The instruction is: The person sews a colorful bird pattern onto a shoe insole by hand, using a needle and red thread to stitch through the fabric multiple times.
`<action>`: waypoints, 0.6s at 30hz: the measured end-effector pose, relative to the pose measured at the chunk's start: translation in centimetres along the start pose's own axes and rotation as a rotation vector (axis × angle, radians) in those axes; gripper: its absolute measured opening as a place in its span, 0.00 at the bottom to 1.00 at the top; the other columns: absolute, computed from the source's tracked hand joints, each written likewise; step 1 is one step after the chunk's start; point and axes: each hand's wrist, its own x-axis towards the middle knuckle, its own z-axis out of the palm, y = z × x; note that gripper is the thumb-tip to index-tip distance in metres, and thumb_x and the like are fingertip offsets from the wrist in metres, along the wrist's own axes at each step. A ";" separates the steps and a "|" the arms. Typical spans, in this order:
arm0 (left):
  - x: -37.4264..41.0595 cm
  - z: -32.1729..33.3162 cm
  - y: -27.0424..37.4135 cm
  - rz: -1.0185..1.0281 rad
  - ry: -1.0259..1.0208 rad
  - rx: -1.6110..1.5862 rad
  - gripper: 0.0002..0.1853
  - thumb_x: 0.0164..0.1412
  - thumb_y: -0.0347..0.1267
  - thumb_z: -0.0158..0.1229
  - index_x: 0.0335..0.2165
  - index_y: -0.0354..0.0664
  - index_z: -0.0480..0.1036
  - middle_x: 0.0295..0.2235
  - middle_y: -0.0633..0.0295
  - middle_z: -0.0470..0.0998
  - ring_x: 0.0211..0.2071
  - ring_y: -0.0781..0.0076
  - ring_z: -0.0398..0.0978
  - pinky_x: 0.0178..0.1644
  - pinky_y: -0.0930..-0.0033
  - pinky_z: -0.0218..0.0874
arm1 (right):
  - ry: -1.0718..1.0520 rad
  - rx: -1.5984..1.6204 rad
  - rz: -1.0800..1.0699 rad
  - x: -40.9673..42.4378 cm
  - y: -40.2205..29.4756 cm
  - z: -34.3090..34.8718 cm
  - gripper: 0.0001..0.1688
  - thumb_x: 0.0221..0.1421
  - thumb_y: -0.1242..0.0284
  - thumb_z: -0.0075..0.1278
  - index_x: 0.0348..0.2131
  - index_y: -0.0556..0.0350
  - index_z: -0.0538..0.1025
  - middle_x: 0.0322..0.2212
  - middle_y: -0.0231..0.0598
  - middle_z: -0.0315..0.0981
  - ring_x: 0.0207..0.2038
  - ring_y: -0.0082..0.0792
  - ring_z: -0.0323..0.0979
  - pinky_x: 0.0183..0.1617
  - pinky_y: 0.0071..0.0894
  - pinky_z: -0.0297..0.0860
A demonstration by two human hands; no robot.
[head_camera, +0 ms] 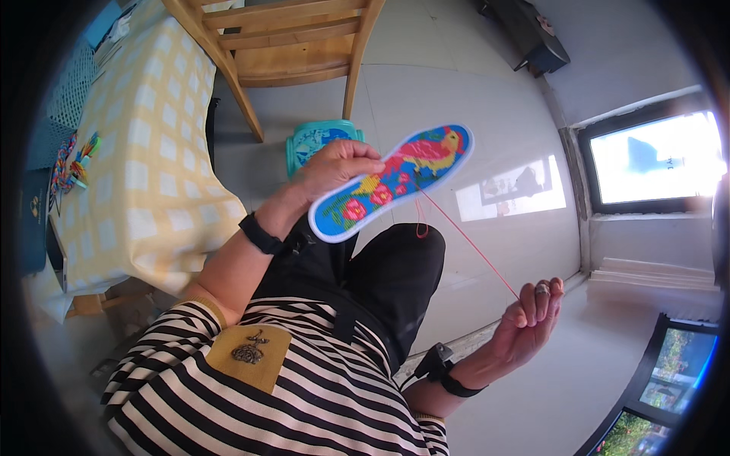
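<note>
An embroidered insole (439, 154) with a white edge is held up over my lap. Its blue face shows a red and yellow bird and pink flowers. My left hand (336, 165) grips it at the middle of its upper edge, thumb on the worked face. From the insole a taut red thread (465, 233) runs down to my right hand (533, 313), whose fingers are closed on its far end. Whether a needle is in those fingers cannot be seen. A loose loop of red thread (422, 228) dangles below the insole over my knee.
To the left stands a table with a yellow checked cloth (154, 142), bearing a braided multicoloured cord bundle (71, 165) and a turquoise mesh basket (71, 85). A wooden chair (296, 51) and a turquoise stool or bin (296, 148) stand ahead. On the right are a wall and window (656, 162).
</note>
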 end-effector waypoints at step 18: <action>-2.9 5.6 3.0 0.209 -0.034 0.270 0.06 0.56 0.26 0.59 0.31 0.33 0.75 0.26 0.68 0.75 0.28 0.88 0.70 0.32 0.83 0.63 | 0.084 -1.308 -0.290 -0.9 8.0 2.5 0.09 0.62 0.79 0.41 0.41 0.64 0.70 0.17 0.32 0.66 0.18 0.19 0.66 0.24 0.18 0.67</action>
